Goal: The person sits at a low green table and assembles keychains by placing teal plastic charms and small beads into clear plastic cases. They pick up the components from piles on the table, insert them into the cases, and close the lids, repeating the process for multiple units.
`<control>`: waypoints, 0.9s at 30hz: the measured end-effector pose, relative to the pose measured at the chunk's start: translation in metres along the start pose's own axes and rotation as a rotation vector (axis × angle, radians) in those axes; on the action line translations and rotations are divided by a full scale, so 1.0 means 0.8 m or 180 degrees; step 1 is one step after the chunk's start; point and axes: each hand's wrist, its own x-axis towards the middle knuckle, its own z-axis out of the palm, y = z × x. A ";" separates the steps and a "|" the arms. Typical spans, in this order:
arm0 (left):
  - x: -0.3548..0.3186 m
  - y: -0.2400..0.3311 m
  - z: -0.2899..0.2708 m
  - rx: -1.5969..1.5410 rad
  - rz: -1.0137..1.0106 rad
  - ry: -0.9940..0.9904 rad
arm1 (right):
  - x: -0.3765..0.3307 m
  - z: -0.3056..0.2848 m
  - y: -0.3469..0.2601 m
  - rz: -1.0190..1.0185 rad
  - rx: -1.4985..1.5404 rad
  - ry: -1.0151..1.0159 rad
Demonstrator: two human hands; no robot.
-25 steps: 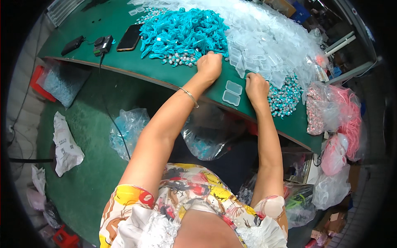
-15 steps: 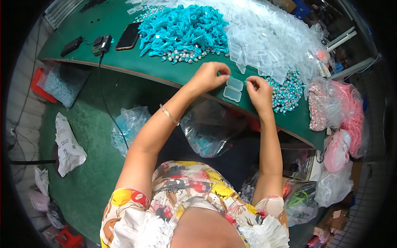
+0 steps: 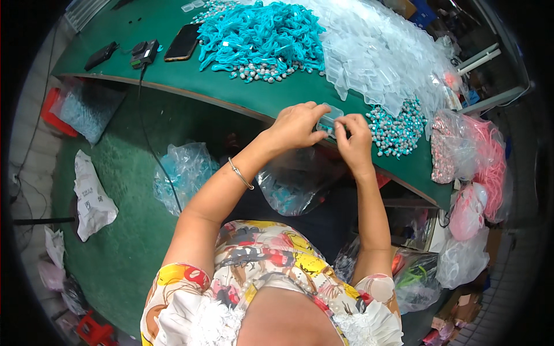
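A small clear plastic case [image 3: 332, 113] lies with its lid raised at the table's near edge, between my hands. Bits of teal and grey show in its near half, partly covered by fingers. My left hand [image 3: 297, 125] curls round the case's left side, thumb by the near half and fingertips by the far half. At the right side my right hand [image 3: 356, 141] has its fingers bent and closed over the near half; what they hold is hidden. Right of that hand spreads a heap of small teal-and-grey pieces [image 3: 397, 128]. Beyond lies a pile of teal cords [image 3: 262, 37] with grey ends.
A large heap of clear plastic cases [image 3: 381, 52] covers the back right of the green table [image 3: 225, 95]. A phone [image 3: 182, 42] and a small black device [image 3: 143, 53] with a cable lie at left. Bags with pink cords [image 3: 487, 155] hang at the right edge.
Both hands have come nearer to me and closed in on the case, which lay flat and open between them. Its lid now stands raised, and teal and grey show in its near half.
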 end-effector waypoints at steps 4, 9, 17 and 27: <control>0.001 -0.008 0.004 0.0405 0.0188 -0.0111 | 0.064 0.008 0.002 -0.0370 -0.0402 0.0136; -0.006 -0.017 -0.008 0.0453 0.0062 -0.0041 | 0.140 0.060 0.001 -0.0971 -0.1567 0.0140; -0.010 -0.028 -0.006 0.0245 0.0054 0.0182 | 0.173 0.087 0.010 -0.0776 -0.2846 -0.0238; -0.011 -0.031 -0.006 0.0013 -0.0049 0.0147 | 0.057 -0.011 0.006 0.0042 0.0719 -0.0037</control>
